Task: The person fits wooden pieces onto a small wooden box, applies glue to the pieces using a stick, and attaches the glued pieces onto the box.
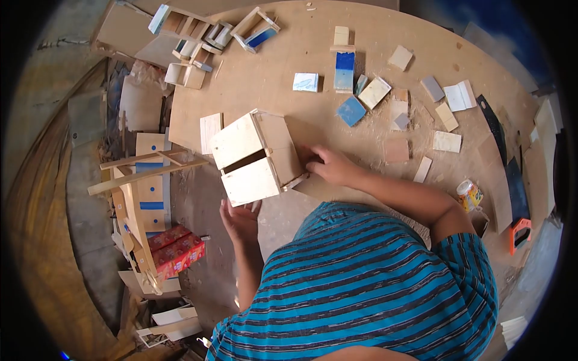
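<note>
A pale wooden box with a dark gap between two boards of its upper face stands at the near left part of the worktable. My left hand is just below the box's near edge, palm up and fingers apart; its fingertips come close to the wood. At the box's right side is my right hand, its fingers bent and spaced apart. Whether those fingertips touch the box I cannot tell. A small flat board lies against the box's left side.
Several wood blocks, including a blue one, lie across the worktable. A yellow can and an orange-handled saw are at the right. Wooden frames stand at the back left. A red patterned box is at the lower left.
</note>
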`<state>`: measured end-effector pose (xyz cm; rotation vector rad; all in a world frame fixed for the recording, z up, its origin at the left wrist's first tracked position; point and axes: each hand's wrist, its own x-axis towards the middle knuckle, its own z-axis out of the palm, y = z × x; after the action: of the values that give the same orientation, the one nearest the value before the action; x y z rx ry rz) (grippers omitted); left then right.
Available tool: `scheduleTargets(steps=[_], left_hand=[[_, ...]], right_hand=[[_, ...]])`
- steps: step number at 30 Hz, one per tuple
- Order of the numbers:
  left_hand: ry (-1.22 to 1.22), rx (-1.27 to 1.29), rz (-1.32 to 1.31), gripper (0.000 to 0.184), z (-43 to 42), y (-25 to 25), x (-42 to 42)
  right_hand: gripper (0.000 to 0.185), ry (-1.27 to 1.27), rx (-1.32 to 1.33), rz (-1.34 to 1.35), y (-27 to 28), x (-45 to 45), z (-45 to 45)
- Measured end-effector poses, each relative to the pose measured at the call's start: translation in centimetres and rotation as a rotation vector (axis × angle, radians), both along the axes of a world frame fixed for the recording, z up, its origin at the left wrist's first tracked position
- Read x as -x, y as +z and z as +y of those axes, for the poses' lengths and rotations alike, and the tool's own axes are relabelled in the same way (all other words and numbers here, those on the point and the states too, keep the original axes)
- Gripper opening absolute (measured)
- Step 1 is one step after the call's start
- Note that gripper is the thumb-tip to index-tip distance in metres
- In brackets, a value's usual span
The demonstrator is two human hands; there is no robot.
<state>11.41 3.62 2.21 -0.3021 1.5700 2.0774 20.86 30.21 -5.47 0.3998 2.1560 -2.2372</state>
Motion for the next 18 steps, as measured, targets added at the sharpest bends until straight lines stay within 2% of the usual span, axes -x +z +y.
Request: scheduleTargets(steps=[2,3,6,8,9,10,11,14,15,18], left_hand=[[-0.005,0.118,0.192,0.073,0.4,0.8,0.5],[-0.022,0.049,0.239,0.076,0.3,1.3,1.2],[-0.128,0.132,0.507,0.075,-0.1,1.9,3.7],[-0.126,0.328,0.654,0.071,3.5,5.4,2.9],[-0.145,0.417,0.740,0.069,4.3,6.2,2.9],[-0.164,0.506,0.825,0.067,4.9,6.9,2.9],[-0.210,0.492,0.917,0.061,5.5,7.4,2.9],[-0.475,0.764,1.293,0.055,6.6,8.2,2.9],[-0.473,0.802,1.320,0.050,7.4,8.3,2.3],[-0.481,0.842,1.361,0.056,7.8,7.1,2.0]], right_hand=[[0.051,-0.047,-0.060,0.030,-0.5,0.6,0.7],[0.050,-0.055,-0.060,0.048,0.8,1.0,1.5],[0.047,-0.097,-0.034,0.187,3.5,2.3,3.2],[0.046,-0.137,-0.069,0.316,3.3,3.7,3.7],[0.038,-0.167,-0.041,0.370,3.5,4.0,3.8],[0.035,-0.150,-0.063,0.346,4.1,4.0,4.2],[0.033,-0.131,-0.084,0.320,4.8,3.9,4.6],[0.027,-0.072,-0.155,0.216,5.8,3.1,4.9],[0.026,-0.054,-0.181,0.176,5.8,2.8,4.8],[0.027,0.029,-0.269,0.154,4.8,1.8,4.6]])
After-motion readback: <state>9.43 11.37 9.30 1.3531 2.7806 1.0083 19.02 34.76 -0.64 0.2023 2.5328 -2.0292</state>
